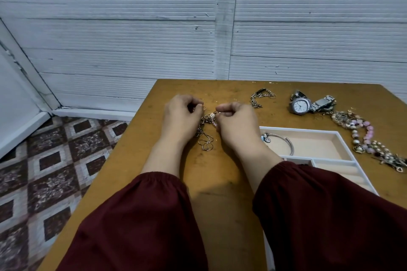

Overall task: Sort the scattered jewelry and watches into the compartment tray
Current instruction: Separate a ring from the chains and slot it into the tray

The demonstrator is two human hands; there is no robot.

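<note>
Mustard-brown table (220, 182), flecked with darker scuffs. Two deep maroon sleeves (154, 226) fill the foreground. A tangled chain (206, 138) is dull silver-grey, with a cluster of cream pearls (212, 116). The tray (308, 130) has a white rim and pale beige lining; the bangle (287, 139) in it is silver with a blue charm (264, 138). One silver watch (300, 106) has a white dial; a second watch (323, 103) is steel grey. Beads (363, 132) mix pink, pearl white and dull gold. The wall (110, 28) is pale grey with fine horizontal ribbing. The floor (55, 160) shows a diagonal grid of dark brown squares framed in cream, between mottled maroon tiles.
</note>
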